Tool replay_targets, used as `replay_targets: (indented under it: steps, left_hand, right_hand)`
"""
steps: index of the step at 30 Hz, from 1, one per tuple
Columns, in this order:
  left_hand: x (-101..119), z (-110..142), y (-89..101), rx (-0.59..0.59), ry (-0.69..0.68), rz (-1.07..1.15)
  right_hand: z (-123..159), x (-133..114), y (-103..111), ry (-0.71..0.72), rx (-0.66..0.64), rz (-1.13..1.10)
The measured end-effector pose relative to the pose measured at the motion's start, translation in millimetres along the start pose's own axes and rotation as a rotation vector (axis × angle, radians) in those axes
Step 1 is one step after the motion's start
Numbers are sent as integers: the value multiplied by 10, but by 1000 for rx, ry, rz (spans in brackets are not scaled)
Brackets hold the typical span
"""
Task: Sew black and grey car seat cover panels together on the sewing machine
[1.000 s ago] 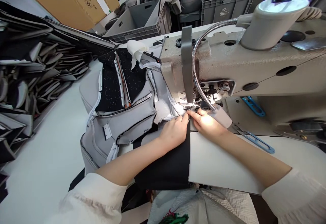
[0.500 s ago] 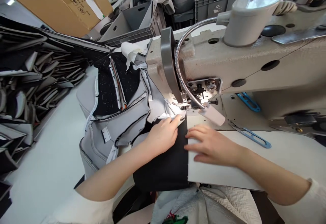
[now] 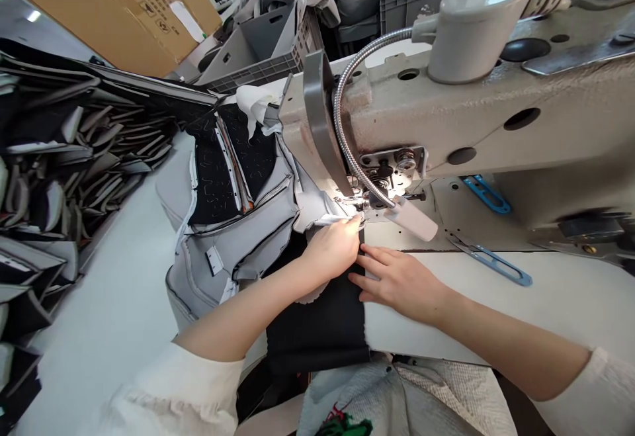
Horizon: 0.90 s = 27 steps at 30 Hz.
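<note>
A sewing step is judged to be in hand: black fabric (image 3: pixel 317 330) is laid directly in front of the sewing machine (image 3: pixel 476 105), and its far end is brought up to the machine's lit needle area. A grey padded piece (image 3: pixel 262 227) is spread to the left of the machine, with part of it reaching toward the same area. What is called for next, it seems, is that the layers be kept lined up and flat as they are fed to the machine.

The left hand (image 3: pixel 333 247) is placed just in front of the machine's needle area, knuckles up and fingers bunched, with the fingertips pressed to the work — whether anything is pinched beneath cannot be told. The right hand (image 3: pixel 401 284) is set nearer the wearer, palm down and fingers spread, its fingertips rested on the black fabric's right edge; nothing is grasped by it. Both forearms are angled inward toward the machine.

2 blue-handled snips are left unheld: 1 pair (image 3: pixel 480 255) in front of the machine's arm, the other pair (image 3: pixel 473 188) beneath it.
</note>
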State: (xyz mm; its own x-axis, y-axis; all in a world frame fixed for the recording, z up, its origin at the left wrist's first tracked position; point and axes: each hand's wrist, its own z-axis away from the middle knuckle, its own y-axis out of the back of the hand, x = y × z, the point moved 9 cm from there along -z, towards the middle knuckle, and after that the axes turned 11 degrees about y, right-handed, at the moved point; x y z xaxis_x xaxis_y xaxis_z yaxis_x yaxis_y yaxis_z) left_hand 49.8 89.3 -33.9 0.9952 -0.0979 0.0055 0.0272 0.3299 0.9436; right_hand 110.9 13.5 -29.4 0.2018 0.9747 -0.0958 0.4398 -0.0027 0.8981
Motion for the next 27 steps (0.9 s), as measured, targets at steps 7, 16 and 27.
replay_targets:
  steps: [7, 16, 27]
  left_hand:
    - [23, -49, -52, 107, -14, -148]
    - [14, -58, -51, 161, -25, -167]
    - [16, 79, -102, 326, -73, -217]
  right_hand:
    - [-22, 125, -25, -99, 17, 5]
    - [-6, 141, -40, -108, 17, -16]
    - [264, 661, 144, -508, 200, -171]
